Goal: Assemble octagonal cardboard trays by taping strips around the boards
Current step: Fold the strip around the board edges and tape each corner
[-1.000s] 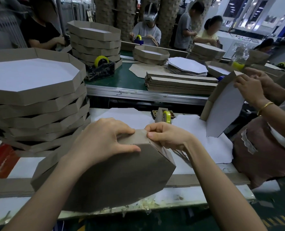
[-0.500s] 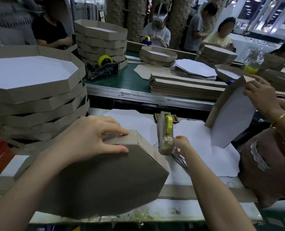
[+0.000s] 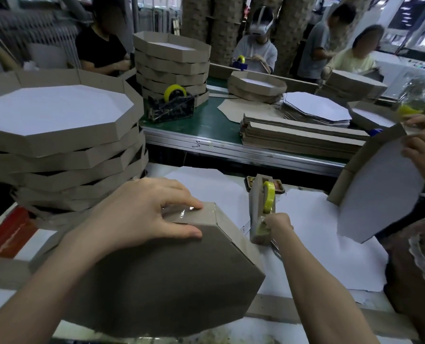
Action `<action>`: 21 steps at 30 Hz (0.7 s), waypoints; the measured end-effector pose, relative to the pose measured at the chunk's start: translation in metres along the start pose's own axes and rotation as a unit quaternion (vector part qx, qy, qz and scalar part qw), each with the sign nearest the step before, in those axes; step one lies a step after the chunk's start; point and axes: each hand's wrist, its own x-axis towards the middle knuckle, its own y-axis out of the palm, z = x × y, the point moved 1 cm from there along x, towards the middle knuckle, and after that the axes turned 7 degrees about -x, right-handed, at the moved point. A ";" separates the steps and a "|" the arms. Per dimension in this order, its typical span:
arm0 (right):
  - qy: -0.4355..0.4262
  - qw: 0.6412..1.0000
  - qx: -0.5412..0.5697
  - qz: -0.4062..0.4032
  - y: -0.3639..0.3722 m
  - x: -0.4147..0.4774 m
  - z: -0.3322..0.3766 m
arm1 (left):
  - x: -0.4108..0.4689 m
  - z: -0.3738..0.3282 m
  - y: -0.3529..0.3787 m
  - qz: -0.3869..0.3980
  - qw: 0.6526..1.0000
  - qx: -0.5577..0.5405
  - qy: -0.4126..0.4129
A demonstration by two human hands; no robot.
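The tray [image 3: 171, 274] stands tilted at the worktop's [image 3: 141, 327] front edge, left of centre. Its brown underside faces the person and its open side faces away. The taped strip is uppermost, toward the far edge; an octagon, it shows no long axis. The left hand [image 3: 141, 214] lies spread over that upper edge, fingers flat on the strip and thumb on the base, apparently steadying the joint. The right hand [image 3: 278, 223] has its grip pinched on tape [image 3: 268, 196] at the dispenser [image 3: 256, 207] just beside, probably for the next piece. Finished trays [image 3: 57, 125] are stacked at the left edge.

no text, label or number can be read anywhere.
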 end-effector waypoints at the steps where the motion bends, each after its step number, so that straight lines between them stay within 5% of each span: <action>1: 0.009 0.999 0.053 0.003 0.001 0.000 -0.003 | 0.000 0.001 0.000 0.001 1.000 0.001 -0.001; 7: -0.009 0.933 0.359 0.015 -0.008 -0.023 -0.022 | 0.002 0.001 0.001 0.008 1.000 0.005 0.000; 13: -0.128 0.939 0.320 0.011 0.008 -0.033 -0.069 | 0.001 -0.002 0.001 0.017 1.000 0.012 0.007; 21: -0.152 0.949 0.277 -0.014 0.016 -0.021 -0.083 | -0.003 -0.007 0.001 0.013 1.000 0.009 0.000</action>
